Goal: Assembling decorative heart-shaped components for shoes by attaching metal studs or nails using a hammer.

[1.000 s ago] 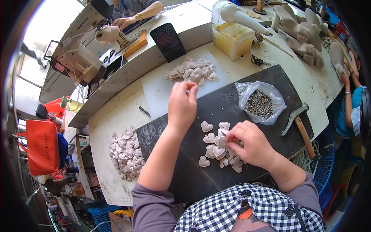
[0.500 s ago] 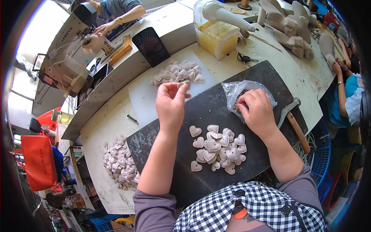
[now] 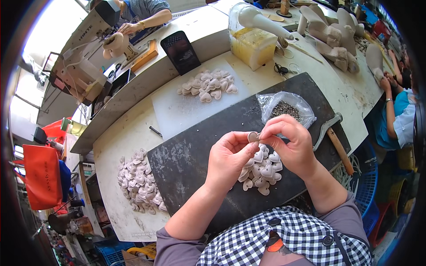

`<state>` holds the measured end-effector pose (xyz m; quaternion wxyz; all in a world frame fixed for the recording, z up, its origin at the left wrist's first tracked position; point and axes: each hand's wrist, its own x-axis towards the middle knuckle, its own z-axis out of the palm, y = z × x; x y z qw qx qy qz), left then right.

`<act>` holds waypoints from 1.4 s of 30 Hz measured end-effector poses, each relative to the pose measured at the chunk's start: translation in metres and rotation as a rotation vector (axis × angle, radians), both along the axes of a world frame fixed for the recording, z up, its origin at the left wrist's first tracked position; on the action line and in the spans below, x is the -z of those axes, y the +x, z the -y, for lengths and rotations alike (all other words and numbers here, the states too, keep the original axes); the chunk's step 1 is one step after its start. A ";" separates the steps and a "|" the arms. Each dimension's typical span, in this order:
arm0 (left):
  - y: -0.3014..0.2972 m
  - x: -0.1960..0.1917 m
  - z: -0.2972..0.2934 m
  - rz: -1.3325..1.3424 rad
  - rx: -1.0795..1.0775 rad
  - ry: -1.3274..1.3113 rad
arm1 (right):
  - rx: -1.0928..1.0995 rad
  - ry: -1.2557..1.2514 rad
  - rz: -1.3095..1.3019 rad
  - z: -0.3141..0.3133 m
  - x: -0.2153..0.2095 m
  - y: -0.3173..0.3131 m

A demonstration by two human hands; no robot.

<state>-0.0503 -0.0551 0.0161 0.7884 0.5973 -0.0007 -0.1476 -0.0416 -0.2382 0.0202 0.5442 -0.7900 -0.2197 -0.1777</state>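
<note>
"Grip first: what does the left hand [image 3: 225, 159] do?"

"Its thumb and forefinger are clamped on a pale pad [image 3: 253, 136], held up over the middle of a black board [image 3: 195, 166]. The pad's rounded edge shows; fingers hide the rest."

"And the right hand [image 3: 290, 142]?"

"Thumb and forefinger are together at the pad's right side. I cannot tell whether anything small sits between them."

"What lies below?"

"A heap [image 3: 265, 172] of pale hearts on the board, partly covered by the hands. The board lies on the desk [image 3: 111, 146], toward its near edge."

"Other hearts?"

"Two more lots. A pile [image 3: 141, 181] lies toward the desk's left edge, beside the board. A batch [image 3: 207, 85] lies on a white sheet [image 3: 171, 117], toward the far edge."

"Anything else on the board?"

"A clear bag [image 3: 306, 116] of small studs [image 3: 284, 108], near the far right corner. A hammer [image 3: 341, 153] lies by the right edge, its wooden handle reaching toward the near right corner."

"Farther off?"

"A phone [image 3: 180, 52] leans on the ledge [image 3: 142, 82] along the desk's far edge; a yellowish tub [image 3: 255, 51] stands to its right. A dark pin [image 3: 155, 131] lies just beside the sheet's left edge."
</note>
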 end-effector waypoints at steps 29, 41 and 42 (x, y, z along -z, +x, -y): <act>-0.019 -0.018 -0.007 0.664 -0.124 0.773 | -0.066 0.020 -0.237 -0.017 -0.001 -0.022; 0.130 0.066 -0.077 0.908 -0.241 1.228 | 0.490 -0.686 0.139 0.025 0.032 0.032; 0.135 0.067 -0.075 0.872 -0.229 1.236 | 0.497 -0.691 0.139 0.026 0.036 0.035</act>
